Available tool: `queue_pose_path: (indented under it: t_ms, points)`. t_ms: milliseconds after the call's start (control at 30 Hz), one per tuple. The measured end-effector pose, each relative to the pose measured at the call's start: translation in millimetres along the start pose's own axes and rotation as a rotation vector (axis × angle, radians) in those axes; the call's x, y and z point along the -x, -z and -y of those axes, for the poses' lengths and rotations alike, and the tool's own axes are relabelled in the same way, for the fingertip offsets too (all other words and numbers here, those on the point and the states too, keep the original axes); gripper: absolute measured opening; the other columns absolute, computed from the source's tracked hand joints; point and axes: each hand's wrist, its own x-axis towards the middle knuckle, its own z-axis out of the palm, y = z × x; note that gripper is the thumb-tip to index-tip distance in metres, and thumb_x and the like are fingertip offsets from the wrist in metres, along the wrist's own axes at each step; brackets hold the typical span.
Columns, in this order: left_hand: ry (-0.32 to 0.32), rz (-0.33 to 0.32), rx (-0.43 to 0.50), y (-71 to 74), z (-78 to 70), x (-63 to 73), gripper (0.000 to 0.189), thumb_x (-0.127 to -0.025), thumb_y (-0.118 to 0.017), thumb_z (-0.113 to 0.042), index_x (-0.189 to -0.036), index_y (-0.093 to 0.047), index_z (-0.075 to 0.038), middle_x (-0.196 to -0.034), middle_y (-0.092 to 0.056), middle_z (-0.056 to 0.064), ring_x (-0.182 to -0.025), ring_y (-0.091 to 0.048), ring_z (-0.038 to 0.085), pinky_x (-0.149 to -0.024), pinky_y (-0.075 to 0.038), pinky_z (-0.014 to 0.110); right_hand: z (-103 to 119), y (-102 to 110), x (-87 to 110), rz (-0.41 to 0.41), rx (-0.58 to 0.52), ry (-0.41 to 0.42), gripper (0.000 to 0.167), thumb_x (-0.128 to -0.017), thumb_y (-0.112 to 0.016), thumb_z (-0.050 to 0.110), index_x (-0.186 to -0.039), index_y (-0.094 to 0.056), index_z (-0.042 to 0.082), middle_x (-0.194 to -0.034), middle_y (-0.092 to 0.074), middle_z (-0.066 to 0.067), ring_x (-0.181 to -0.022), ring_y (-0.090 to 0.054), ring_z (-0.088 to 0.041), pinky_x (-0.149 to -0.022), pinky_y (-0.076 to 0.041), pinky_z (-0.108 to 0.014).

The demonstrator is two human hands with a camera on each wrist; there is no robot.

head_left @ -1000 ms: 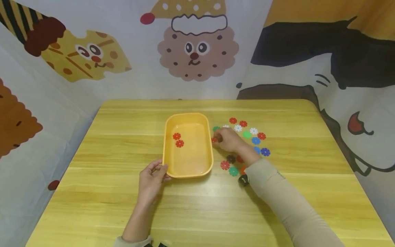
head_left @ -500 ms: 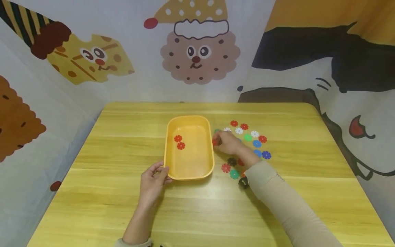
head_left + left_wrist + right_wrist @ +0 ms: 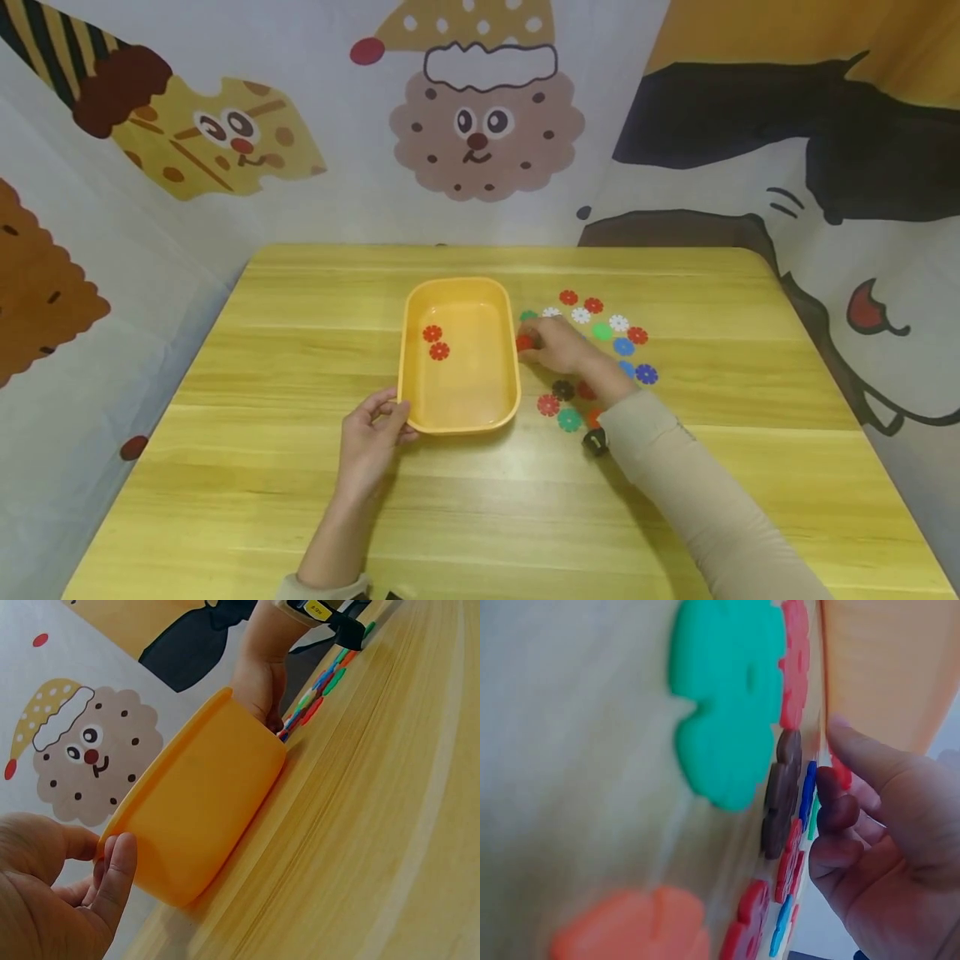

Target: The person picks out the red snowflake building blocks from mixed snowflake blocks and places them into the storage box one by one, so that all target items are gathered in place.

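Observation:
A yellow plastic tray (image 3: pixel 461 392) stands on the wooden table, with two red snowflake discs (image 3: pixel 439 351) lying inside it. My left hand (image 3: pixel 371 437) grips the tray's near left corner, the thumb over the rim and fingers outside, as the left wrist view also shows. Just beyond the tray's right wall, my right hand (image 3: pixel 557 344) pinches another red snowflake disc (image 3: pixel 524 342) between thumb and fingers. In the right wrist view that disc (image 3: pixel 841 772) is partly hidden behind the thumb. Around this hand lie a green disc (image 3: pixel 731 697) and a brown disc (image 3: pixel 782 795).
Loose discs spread to the right of the tray, among them white (image 3: pixel 581 316), dark blue (image 3: pixel 646 374), light green (image 3: pixel 602 332) and red (image 3: pixel 548 405) ones. My right forearm (image 3: pixel 697 492) covers part of this group. A printed cloth (image 3: pixel 337 217) hangs behind the table (image 3: pixel 247 475).
My right fingers have closed round the red disc beside the tray, and it shows more fully between them now. The left hand keeps its hold on the tray. The head view shifted slightly.

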Motion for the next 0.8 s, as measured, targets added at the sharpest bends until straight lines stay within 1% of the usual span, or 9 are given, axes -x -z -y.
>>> queue_pose_path:
  t_ms: [100,233,367,500,633,800]
  points:
    - [0.005,-0.001,0.000,0.0,0.8,0.0,0.033,-0.099,-0.062,-0.001,-0.131,-0.056,0.008,-0.100,-0.057,0.015,-0.071,-0.068,0.015,-0.072,-0.067,0.030,-1.4,0.3,1.2,-0.030,-0.005,-0.002,0.033,-0.091,-0.079,0.020,-0.117,-0.068,0.004,-0.110,-0.071,-0.011,-0.100,-0.066,-0.028,-0.091,-0.061,-0.042]
    - [0.001,-0.004,0.001,-0.3,0.6,-0.4,0.033,-0.099,-0.062,-0.001,-0.130,-0.056,0.009,-0.100,-0.057,0.015,-0.071,-0.068,0.016,-0.071,-0.067,0.030,-0.7,3.3,2.7,-0.078,-0.037,-0.023,0.040,-0.091,-0.078,0.023,-0.122,-0.066,0.000,-0.109,-0.070,-0.014,-0.097,-0.065,-0.028,-0.087,-0.062,-0.042]
    - [0.000,-0.007,0.005,-0.7,0.5,-1.0,0.033,-0.099,-0.062,0.000,-0.130,-0.057,0.009,-0.098,-0.057,0.014,-0.071,-0.068,0.016,-0.070,-0.067,0.029,-0.1,7.5,3.7,-0.125,-0.073,-0.060,0.046,-0.092,-0.077,0.028,-0.126,-0.063,-0.001,-0.106,-0.068,-0.013,-0.088,-0.066,-0.025,-0.077,-0.063,-0.036]
    - [0.002,-0.011,0.008,-1.1,0.6,-1.5,0.033,-0.099,-0.063,0.000,-0.130,-0.057,0.009,-0.097,-0.057,0.014,-0.070,-0.068,0.016,-0.069,-0.067,0.029,-0.2,11.4,5.6,-0.181,-0.107,-0.078,0.047,-0.093,-0.076,0.030,-0.126,-0.063,0.000,-0.105,-0.066,-0.012,-0.081,-0.064,-0.022,-0.067,-0.061,-0.030]
    - [0.005,-0.013,0.018,-2.1,0.3,-2.4,0.033,-0.099,-0.063,0.000,-0.130,-0.056,0.009,-0.098,-0.056,0.014,-0.070,-0.068,0.015,-0.070,-0.067,0.029,3.3,15.1,7.6,-0.236,-0.145,-0.072,0.046,-0.094,-0.076,0.029,-0.126,-0.062,0.000,-0.103,-0.064,-0.011,-0.077,-0.060,-0.023,-0.060,-0.058,-0.031]
    - [0.016,-0.007,0.016,-3.0,-0.3,-2.9,0.033,-0.099,-0.063,-0.001,-0.130,-0.056,0.008,-0.100,-0.055,0.014,-0.071,-0.067,0.016,-0.071,-0.067,0.030,13.6,18.3,8.0,-0.289,-0.152,-0.042,0.044,-0.094,-0.075,0.029,-0.124,-0.062,0.000,-0.100,-0.063,-0.010,-0.077,-0.058,-0.023,-0.060,-0.056,-0.031]
